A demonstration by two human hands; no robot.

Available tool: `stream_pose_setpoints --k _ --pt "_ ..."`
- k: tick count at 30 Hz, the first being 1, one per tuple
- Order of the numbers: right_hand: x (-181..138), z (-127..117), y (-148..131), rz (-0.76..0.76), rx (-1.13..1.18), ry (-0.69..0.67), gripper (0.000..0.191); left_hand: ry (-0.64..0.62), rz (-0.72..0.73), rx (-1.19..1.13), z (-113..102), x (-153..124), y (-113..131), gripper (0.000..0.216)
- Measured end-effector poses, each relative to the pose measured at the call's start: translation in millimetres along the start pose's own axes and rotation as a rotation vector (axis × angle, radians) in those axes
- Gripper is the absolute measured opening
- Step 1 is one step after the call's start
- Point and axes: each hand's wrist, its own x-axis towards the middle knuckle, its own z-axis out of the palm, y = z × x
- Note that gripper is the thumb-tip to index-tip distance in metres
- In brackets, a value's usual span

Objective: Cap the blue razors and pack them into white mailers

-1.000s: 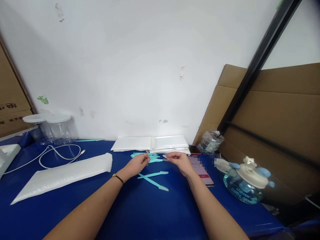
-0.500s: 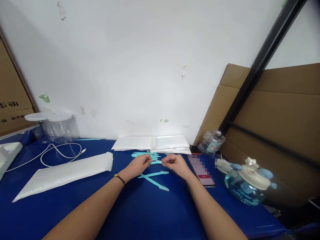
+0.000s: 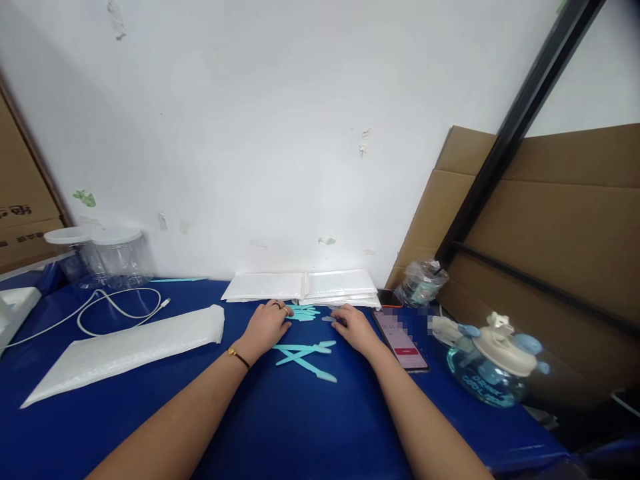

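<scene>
A small pile of teal plastic sticks (image 3: 303, 311) lies on the blue table (image 3: 280, 427), just in front of a stack of white bags (image 3: 305, 287). My left hand (image 3: 267, 324) rests flat on the pile's left side with its fingers stretched out. My right hand (image 3: 353, 325) is at the pile's right side. Its fingers are bent down and pinch the pale end of one teal stick (image 3: 328, 319). Three more teal sticks (image 3: 305, 353) lie crossed on the cloth between my wrists.
A long white padded bag (image 3: 125, 350) and a white cable (image 3: 120, 310) lie at the left, with clear jars (image 3: 117, 257) behind them. A phone (image 3: 403, 340), a crumpled plastic bottle (image 3: 423, 283) and a blue water jug (image 3: 493, 367) sit at the right. Cardboard leans on the wall.
The stick held between both hands now lies across the two loose ones. Both hands have dropped and moved back to the pile.
</scene>
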Motion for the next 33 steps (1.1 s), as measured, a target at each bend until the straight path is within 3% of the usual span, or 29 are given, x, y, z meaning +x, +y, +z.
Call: stream_pose_setpoints --k 5,8,15,26,33 --pt "-1.6 1.6 -1.8 -0.032 0.036 -0.076 0.012 -0.037 0.021 -0.03 1.9 0.7 -0.7 0.014" --pt "-3.6 -0.7 -4.4 -0.031 0.063 -0.11 0.011 0.001 0.035 -0.027 1.6 0.7 -2.4 0.021" --pt "-4.0 -1.0 -2.2 -0.02 0.07 -0.112 0.009 -0.005 0.131 0.026 -1.1 -0.1 0.3 0.02" --pt "-3.3 1.8 -8.2 -0.029 0.074 -0.123 0.009 -0.034 0.104 0.014 -0.4 1.6 8.3 0.015" --pt "-4.6 5.1 -16.9 0.021 0.158 -0.177 0.008 -0.124 0.105 -0.234 10.5 3.0 9.4 0.012"
